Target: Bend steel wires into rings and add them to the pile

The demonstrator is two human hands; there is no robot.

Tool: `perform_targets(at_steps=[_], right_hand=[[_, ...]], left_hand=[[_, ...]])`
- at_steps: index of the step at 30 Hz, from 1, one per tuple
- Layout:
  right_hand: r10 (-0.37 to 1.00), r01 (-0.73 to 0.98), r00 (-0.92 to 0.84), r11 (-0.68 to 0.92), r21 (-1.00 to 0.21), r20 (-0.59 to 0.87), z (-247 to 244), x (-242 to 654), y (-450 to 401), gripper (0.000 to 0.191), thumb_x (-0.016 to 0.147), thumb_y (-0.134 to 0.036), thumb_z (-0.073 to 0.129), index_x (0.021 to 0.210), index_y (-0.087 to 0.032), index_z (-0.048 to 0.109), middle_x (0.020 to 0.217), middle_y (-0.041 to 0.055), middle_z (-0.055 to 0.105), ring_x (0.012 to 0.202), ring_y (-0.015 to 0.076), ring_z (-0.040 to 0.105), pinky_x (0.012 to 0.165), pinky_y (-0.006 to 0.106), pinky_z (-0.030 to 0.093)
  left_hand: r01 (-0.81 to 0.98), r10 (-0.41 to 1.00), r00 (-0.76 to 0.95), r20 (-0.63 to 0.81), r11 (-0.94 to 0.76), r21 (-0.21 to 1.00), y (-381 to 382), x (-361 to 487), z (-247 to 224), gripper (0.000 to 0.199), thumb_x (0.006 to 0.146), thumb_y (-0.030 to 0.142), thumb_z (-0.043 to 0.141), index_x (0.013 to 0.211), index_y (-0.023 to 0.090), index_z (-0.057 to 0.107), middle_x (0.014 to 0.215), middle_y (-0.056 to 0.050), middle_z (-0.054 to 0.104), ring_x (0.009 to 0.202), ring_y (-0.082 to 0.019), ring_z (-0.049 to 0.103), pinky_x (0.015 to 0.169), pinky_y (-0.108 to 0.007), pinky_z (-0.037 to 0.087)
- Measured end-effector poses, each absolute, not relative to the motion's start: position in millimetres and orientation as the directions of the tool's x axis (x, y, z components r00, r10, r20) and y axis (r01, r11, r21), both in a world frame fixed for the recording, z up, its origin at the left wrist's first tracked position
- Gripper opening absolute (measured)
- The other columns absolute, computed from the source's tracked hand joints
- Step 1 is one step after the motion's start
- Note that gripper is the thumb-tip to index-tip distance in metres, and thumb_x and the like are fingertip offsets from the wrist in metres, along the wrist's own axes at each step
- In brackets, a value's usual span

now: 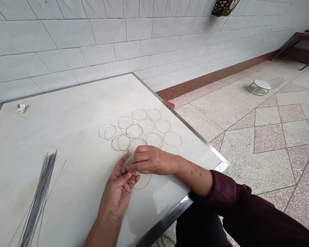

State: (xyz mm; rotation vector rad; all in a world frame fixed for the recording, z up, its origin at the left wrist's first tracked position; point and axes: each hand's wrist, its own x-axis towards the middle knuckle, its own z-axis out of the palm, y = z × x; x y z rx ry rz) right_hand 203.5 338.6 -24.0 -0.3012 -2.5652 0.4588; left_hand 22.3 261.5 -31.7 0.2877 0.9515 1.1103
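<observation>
My left hand [119,192], palm up, pinches a thin wire ring [143,188] between thumb and fingers near the table's front edge. Over it, my right hand [154,160] comes from the right with its fingers closed on the same ring where the fingertips meet; the ring's upper part is hidden behind that hand. Just beyond both hands, several thin wire rings [146,125] lie flat on the white table, some overlapping. A bundle of straight grey wires [38,200] rests at the left, its ends fanned out.
The white table [79,137] has a metal edge and stands against a tiled wall [108,31]. Small red and white items [22,108] sit at its far left corner. A white-topped stool [261,85] stands on the floor at the right.
</observation>
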Motion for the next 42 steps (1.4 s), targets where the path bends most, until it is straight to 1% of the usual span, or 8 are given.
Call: perform_targets(at_steps=[5,9,12,16,19,25,37,42], right_hand=[[0.543,0.187,-0.673,0.782,-0.595,0.502,-29.7,201.3,337.4,0.024,0.099,-0.034,0.052,0.118,-0.02,0.059,0.109,0.0092,0.062,0.104,0.0199,0.054,0.094,0.038,0.048],[0.794,0.154,-0.518,0.452,-0.879,0.318,-34.8,200.6,335.6,0.035,0.098,-0.033,0.053,0.129,-0.02,0.044,0.11,0.009,0.06,0.098,0.018,0.057,0.085,0.037,0.051],[0.797,-0.016,-0.599,0.095,-0.995,0.085,-37.8,197.0,332.7,0.039,0.093,-0.037,0.061,0.123,-0.021,0.043,0.093,0.0022,0.062,0.082,0.0142,0.058,0.074,0.03,0.05],[0.708,-0.191,-0.706,-0.198,-0.961,-0.006,-40.9,189.7,329.3,0.037,0.083,-0.035,0.074,0.109,-0.02,0.051,0.085,-0.0003,0.064,0.072,0.011,0.059,0.065,0.024,0.047],[0.747,-0.21,-0.664,-0.205,-0.956,-0.014,-42.8,187.6,329.7,0.024,0.084,-0.033,0.073,0.095,-0.017,0.058,0.079,-0.0004,0.064,0.071,0.0106,0.06,0.067,0.024,0.048],[0.789,-0.196,-0.612,-0.216,-0.956,-0.053,-44.3,187.2,331.6,0.026,0.08,-0.034,0.077,0.087,-0.016,0.06,0.074,-0.0017,0.063,0.069,0.0101,0.06,0.069,0.025,0.049],[0.889,-0.05,-0.451,-0.115,-0.992,-0.08,-44.9,190.3,339.6,0.02,0.092,-0.038,0.059,0.094,-0.018,0.06,0.077,-0.0003,0.064,0.064,0.0095,0.059,0.056,0.021,0.045],[0.899,-0.038,-0.428,-0.127,-0.991,-0.099,-44.3,190.5,338.6,0.017,0.091,-0.036,0.06,0.09,-0.019,0.06,0.074,-0.0009,0.064,0.061,0.0093,0.06,0.052,0.019,0.046]], left_hand=[[-0.653,0.879,0.069,-0.473,0.398,0.645,261.1,23.6,-27.5,0.056,0.072,0.005,0.075,0.123,0.025,0.064,0.077,0.004,0.058,0.066,-0.008,0.058,0.077,-0.028,0.058],[-0.714,0.905,-0.04,-0.424,0.271,0.645,262.5,21.9,-24.8,0.055,0.077,0.004,0.072,0.125,0.028,0.062,0.076,0.006,0.058,0.07,-0.007,0.06,0.087,-0.033,0.057],[-0.748,0.908,-0.128,-0.399,0.176,0.64,263.2,19.5,-24.5,0.053,0.08,0.005,0.07,0.127,0.028,0.061,0.077,0.005,0.06,0.074,-0.008,0.062,0.091,-0.034,0.056],[-0.771,0.901,-0.172,-0.398,0.129,0.624,263.4,18.1,-24.6,0.052,0.08,0.005,0.07,0.126,0.027,0.061,0.078,0.005,0.062,0.081,-0.009,0.065,0.095,-0.034,0.054],[-0.771,0.901,-0.172,-0.399,0.129,0.624,264.2,19.0,-25.6,0.05,0.081,0.008,0.071,0.126,0.027,0.062,0.079,0.004,0.061,0.085,-0.01,0.064,0.095,-0.035,0.054],[-0.744,0.887,-0.226,-0.401,0.108,0.659,266.2,18.9,-32.2,0.047,0.079,0.008,0.073,0.122,0.025,0.065,0.08,0.003,0.058,0.081,-0.008,0.06,0.079,-0.023,0.054],[-0.629,0.871,-0.265,-0.413,0.168,0.759,266.0,16.9,-35.5,0.05,0.075,0.01,0.075,0.122,0.026,0.064,0.084,0.001,0.059,0.083,-0.01,0.06,0.071,-0.02,0.051],[-0.613,0.877,-0.26,-0.404,0.174,0.771,265.1,16.9,-38.8,0.052,0.075,0.01,0.074,0.123,0.026,0.062,0.08,0.002,0.059,0.082,-0.01,0.06,0.077,-0.023,0.051]])
